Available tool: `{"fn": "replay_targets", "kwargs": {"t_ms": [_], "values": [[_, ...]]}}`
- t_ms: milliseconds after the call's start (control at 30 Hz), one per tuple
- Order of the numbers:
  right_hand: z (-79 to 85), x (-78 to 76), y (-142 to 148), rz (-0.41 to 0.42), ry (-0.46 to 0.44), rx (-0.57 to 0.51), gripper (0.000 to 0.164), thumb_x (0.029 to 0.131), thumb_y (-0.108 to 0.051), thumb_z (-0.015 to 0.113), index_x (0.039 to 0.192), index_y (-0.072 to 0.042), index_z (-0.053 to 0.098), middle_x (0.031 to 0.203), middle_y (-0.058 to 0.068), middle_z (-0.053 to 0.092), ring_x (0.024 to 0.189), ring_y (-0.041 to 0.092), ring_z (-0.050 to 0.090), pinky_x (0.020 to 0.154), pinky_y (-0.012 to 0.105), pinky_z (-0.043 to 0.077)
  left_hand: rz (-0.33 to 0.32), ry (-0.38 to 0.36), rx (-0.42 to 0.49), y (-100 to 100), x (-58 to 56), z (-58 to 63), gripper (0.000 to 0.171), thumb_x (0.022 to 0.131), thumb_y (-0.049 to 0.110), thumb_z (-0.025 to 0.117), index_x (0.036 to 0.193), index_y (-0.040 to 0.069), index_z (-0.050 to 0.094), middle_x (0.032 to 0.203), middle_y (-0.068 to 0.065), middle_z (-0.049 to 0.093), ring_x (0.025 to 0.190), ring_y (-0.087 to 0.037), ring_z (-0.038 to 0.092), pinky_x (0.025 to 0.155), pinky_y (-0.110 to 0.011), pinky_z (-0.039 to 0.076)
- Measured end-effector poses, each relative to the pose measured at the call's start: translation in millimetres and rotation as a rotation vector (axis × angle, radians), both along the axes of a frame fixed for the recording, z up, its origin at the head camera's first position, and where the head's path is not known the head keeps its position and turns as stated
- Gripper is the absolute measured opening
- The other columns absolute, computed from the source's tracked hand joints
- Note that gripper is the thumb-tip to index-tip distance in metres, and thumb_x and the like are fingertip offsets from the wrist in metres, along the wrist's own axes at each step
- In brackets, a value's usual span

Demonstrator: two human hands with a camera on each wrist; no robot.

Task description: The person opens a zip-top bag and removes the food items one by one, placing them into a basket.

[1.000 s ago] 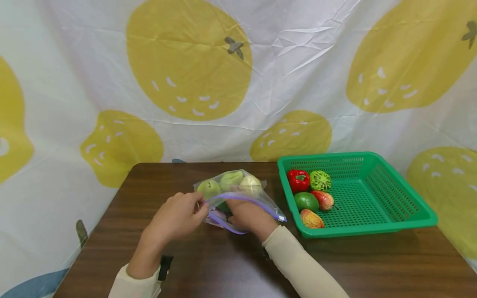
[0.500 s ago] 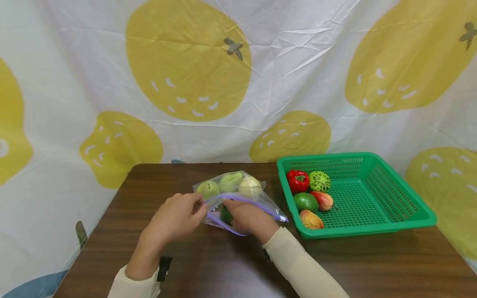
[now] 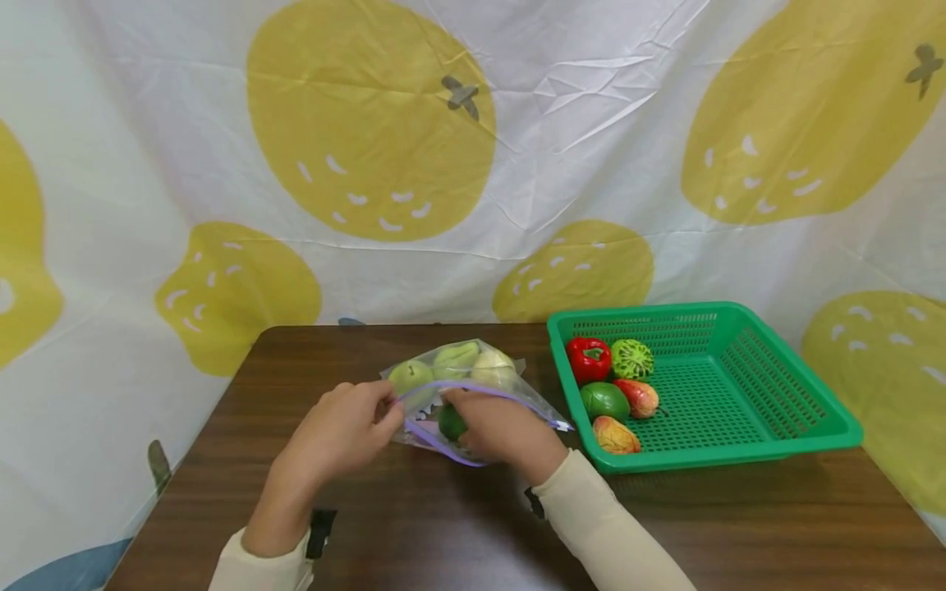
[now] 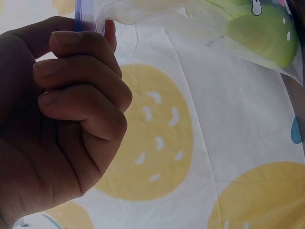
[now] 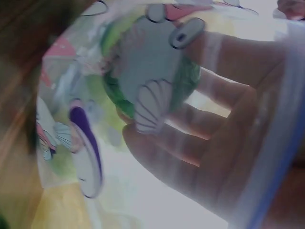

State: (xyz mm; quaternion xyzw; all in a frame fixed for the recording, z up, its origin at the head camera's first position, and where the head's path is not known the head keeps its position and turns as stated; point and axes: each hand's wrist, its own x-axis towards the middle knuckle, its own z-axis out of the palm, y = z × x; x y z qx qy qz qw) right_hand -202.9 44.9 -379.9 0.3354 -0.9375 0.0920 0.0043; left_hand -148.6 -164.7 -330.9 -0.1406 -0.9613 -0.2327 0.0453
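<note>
A clear printed zip bag (image 3: 446, 446) with a purple zip strip lies on the dark wooden table, its mouth facing me. My left hand (image 3: 336, 431) pinches the left end of the mouth; the left wrist view shows the zip edge between thumb and index finger, the other fingers curled. Reaching inside the mouth, my right hand (image 3: 510, 431) grips a dark green round fruit or vegetable (image 3: 452, 422). In the right wrist view its fingers (image 5: 167, 152) curve around this green thing behind the printed film. Deeper in the bag sit a green apple (image 3: 411, 376), a light green oblong fruit (image 3: 456, 355) and a pale round one (image 3: 493, 369).
At the right stands a green perforated basket (image 3: 709, 455). Along its left side lie a red bell pepper (image 3: 589, 359), a patterned green ball (image 3: 631, 359), a dark green oval fruit (image 3: 604, 400), a red-yellow pear-shaped fruit (image 3: 638, 398) and an orange-yellow one (image 3: 616, 435). A lemon-print cloth (image 3: 414, 283) hangs behind the table.
My right hand has drawn back a little toward the bag's mouth, bringing the dark green round thing more into sight. The left hand keeps its pinch, shifting slightly left.
</note>
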Motion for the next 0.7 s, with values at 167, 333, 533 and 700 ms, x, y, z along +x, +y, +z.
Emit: {"fn": "replay_targets", "kwargs": {"t_ms": [167,333,533,700], "values": [[11.7,5.4,5,0.002,0.011,0.010,0.041,0.082,-0.014,0.078,0.120,-0.016,0.060,0.084,-0.006,0.061,0.070,0.012,0.053,0.068,0.028,0.046,0.008,-0.001,-0.002,0,0.8,1.4,0.015,0.095,0.022,0.056,0.086,0.013,0.064,0.062,0.004,0.050,0.053,-0.013,0.045,0.051,-0.030,0.036],[20.0,13.4,13,0.017,0.046,-0.008,0.041,0.081,-0.017,0.082,0.117,-0.018,0.062,0.090,-0.006,0.065,0.075,0.012,0.056,0.070,0.029,0.048,0.009,-0.022,0.002,0,1.1,3.0,0.017,0.096,0.023,0.056,0.091,0.011,0.067,0.063,0.003,0.053,0.053,-0.013,0.046,0.051,-0.030,0.037],[30.3,23.4,20,0.048,0.048,-0.044,0.041,0.082,-0.016,0.082,0.117,-0.018,0.062,0.102,-0.003,0.067,0.089,0.015,0.061,0.081,0.034,0.052,0.015,-0.030,0.004,0,0.9,3.1,0.018,0.096,0.024,0.056,0.093,0.010,0.067,0.064,0.003,0.054,0.053,-0.013,0.047,0.051,-0.030,0.038],[39.3,31.9,24,0.055,0.058,-0.053,0.042,0.083,-0.017,0.082,0.120,-0.018,0.062,0.108,-0.003,0.064,0.096,0.015,0.060,0.086,0.035,0.052,0.013,-0.023,0.004,0,0.2,2.9,0.017,0.096,0.023,0.056,0.092,0.011,0.067,0.063,0.003,0.054,0.053,-0.013,0.047,0.052,-0.030,0.038]]}}
